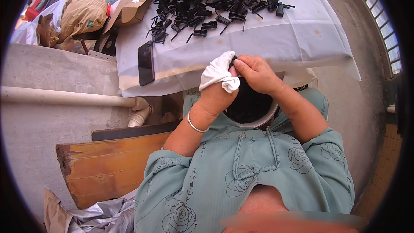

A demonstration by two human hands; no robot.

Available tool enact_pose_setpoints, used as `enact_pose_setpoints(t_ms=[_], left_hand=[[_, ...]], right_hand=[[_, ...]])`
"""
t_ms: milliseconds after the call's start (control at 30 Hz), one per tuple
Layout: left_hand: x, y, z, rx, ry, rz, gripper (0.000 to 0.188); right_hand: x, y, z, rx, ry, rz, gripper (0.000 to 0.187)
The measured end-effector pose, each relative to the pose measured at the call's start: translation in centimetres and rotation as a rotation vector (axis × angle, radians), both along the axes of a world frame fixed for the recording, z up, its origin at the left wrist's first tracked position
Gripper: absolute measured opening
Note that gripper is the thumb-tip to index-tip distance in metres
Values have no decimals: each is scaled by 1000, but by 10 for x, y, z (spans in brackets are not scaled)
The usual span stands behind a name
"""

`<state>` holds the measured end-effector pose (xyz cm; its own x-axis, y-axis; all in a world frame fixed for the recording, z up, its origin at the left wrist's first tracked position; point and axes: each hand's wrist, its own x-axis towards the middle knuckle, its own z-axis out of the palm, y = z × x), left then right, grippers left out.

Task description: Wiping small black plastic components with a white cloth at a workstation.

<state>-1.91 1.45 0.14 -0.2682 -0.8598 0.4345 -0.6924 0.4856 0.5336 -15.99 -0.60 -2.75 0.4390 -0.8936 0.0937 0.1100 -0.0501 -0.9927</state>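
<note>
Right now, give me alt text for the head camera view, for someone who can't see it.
The left hand, partly covered by white cloth, and the right hand meet at a small black part by a round, pale-rimmed container. Beyond, a heap of black parts and a phone lie on a pale sheet.

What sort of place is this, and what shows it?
Probably a makeshift work corner: small black parts heaped on a sheet-covered table, with a brown bag and a bare pipe nearby.
</note>
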Motion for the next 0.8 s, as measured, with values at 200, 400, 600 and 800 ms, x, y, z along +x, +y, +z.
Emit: enact_pose_setpoints(t_ms=[200, 400, 600, 800], left_hand=[[7, -3, -13, 143, 303, -44, 26], [15, -8, 4, 616, 870, -136, 28], [18, -5, 5, 577, 607, -105, 33], [13, -1, 7, 578, 469, -208, 30]], right_hand=[[-2, 0, -3, -43, -52, -42, 23], [-20, -3, 14, -244, 475, -13, 18], [-22, -4, 14, -407, 185, -180, 9], [-19, -4, 16, -123, 101, -37, 11]])
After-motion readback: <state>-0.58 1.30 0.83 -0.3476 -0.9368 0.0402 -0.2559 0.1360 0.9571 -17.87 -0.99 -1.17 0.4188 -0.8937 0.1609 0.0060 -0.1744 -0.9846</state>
